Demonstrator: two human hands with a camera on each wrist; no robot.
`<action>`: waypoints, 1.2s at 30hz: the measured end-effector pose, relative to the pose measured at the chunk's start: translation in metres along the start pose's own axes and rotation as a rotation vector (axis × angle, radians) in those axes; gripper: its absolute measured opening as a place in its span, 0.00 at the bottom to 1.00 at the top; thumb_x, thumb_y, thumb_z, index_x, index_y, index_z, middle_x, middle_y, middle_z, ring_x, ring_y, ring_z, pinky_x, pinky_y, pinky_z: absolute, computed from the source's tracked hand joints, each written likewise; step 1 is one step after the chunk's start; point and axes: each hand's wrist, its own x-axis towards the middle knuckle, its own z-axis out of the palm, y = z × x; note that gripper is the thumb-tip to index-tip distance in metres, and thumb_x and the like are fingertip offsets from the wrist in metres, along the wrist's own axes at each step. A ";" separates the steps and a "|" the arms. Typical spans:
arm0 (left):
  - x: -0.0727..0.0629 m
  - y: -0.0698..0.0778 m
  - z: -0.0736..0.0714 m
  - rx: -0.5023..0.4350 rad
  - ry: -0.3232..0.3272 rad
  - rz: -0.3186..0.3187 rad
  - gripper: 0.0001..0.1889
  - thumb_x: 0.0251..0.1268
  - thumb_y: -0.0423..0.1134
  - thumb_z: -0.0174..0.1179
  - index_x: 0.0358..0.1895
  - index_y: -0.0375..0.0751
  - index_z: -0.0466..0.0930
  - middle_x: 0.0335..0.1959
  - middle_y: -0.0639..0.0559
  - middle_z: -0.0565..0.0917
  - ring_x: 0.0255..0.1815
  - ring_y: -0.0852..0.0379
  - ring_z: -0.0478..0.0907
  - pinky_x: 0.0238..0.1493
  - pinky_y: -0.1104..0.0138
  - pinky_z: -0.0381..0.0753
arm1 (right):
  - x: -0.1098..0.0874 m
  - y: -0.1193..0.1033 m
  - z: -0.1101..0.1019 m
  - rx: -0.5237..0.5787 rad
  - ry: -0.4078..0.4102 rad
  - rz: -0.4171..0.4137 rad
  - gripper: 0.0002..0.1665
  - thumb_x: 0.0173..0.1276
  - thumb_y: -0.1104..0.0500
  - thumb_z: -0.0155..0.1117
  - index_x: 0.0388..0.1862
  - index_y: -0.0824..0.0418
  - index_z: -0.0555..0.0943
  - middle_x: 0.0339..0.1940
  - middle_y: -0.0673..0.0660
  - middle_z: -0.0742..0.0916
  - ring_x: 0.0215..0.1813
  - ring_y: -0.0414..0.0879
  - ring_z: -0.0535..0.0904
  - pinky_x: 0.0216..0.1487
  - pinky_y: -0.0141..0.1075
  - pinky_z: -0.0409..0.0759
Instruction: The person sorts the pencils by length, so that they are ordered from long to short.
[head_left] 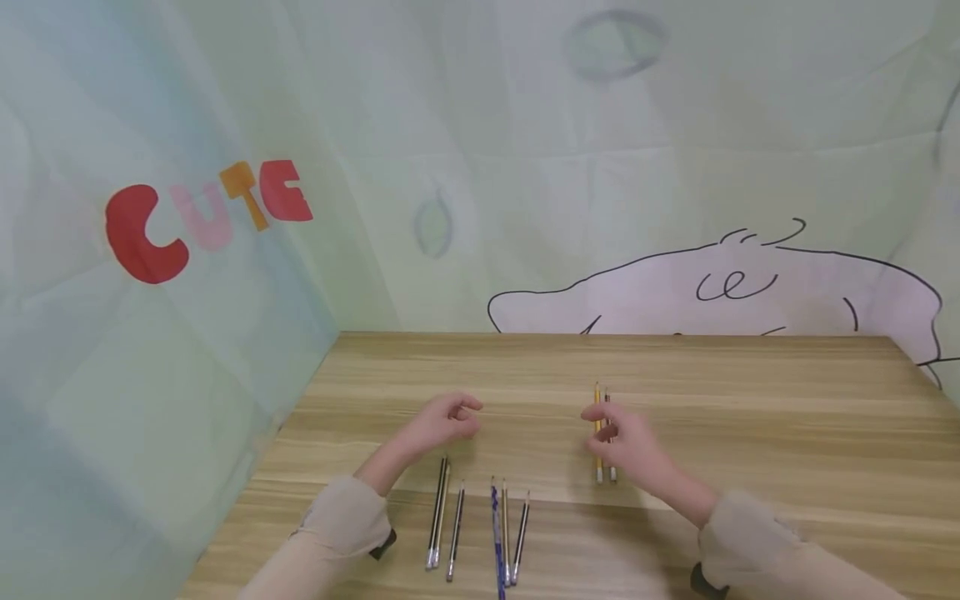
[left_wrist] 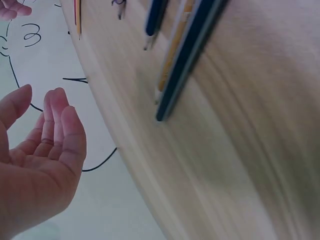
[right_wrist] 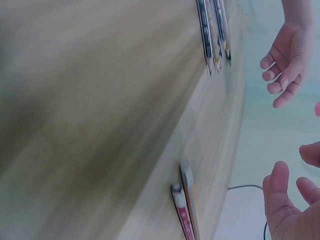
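Observation:
My left hand hovers over the table with loosely bent fingers and holds nothing. Its palm and parted thumb show in the left wrist view. Over a yellow pencil and a dark red pencil is my right hand, thumb and fingers apart, nothing between them. It hides the middle of both pencils, which lie side by side. Nearer me, a black pencil, a gold one and another dark one lie below the left hand. Right of these are a blue patterned pencil, a gold pencil and a dark pencil.
The wooden table ends at the back against a pale green cloth wall with a line drawing. Another cloth wall with coloured letters stands along the left side. Dark straps show under the sleeves.

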 end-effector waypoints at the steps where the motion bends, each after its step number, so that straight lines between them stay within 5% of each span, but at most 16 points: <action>1: -0.003 -0.003 -0.001 -0.012 -0.011 0.003 0.21 0.59 0.37 0.54 0.54 0.30 0.67 0.41 0.36 0.78 0.39 0.48 0.76 0.40 0.58 0.76 | -0.002 0.000 0.002 0.005 -0.005 0.000 0.19 0.53 0.67 0.62 0.46 0.64 0.74 0.47 0.62 0.78 0.36 0.44 0.75 0.27 0.31 0.76; 8: -0.020 -0.016 -0.006 -0.054 -0.029 0.020 0.22 0.61 0.37 0.51 0.56 0.29 0.64 0.44 0.34 0.76 0.44 0.41 0.75 0.44 0.56 0.76 | -0.011 0.000 0.013 0.066 -0.050 -0.001 0.21 0.53 0.68 0.61 0.48 0.64 0.73 0.48 0.63 0.77 0.30 0.44 0.74 0.22 0.35 0.77; 23: -0.038 -0.025 -0.011 -0.046 0.025 -0.036 0.24 0.59 0.37 0.53 0.58 0.31 0.62 0.42 0.38 0.77 0.40 0.48 0.76 0.41 0.55 0.77 | -0.026 -0.008 0.035 0.128 -0.209 -0.079 0.27 0.52 0.62 0.64 0.52 0.66 0.70 0.52 0.67 0.75 0.22 0.36 0.71 0.22 0.29 0.73; 32: -0.050 -0.031 -0.007 0.053 0.097 -0.047 0.26 0.57 0.35 0.56 0.59 0.32 0.61 0.33 0.46 0.79 0.31 0.54 0.76 0.30 0.63 0.76 | -0.026 -0.009 0.064 0.182 -0.287 -0.135 0.30 0.52 0.63 0.63 0.54 0.68 0.68 0.49 0.67 0.78 0.40 0.53 0.77 0.33 0.28 0.75; 36: -0.055 -0.033 -0.004 0.100 0.109 -0.061 0.27 0.54 0.32 0.57 0.58 0.30 0.62 0.28 0.47 0.78 0.26 0.57 0.73 0.27 0.66 0.75 | -0.025 -0.009 0.077 0.251 -0.366 -0.083 0.31 0.54 0.62 0.62 0.56 0.68 0.65 0.48 0.67 0.78 0.25 0.46 0.76 0.23 0.30 0.75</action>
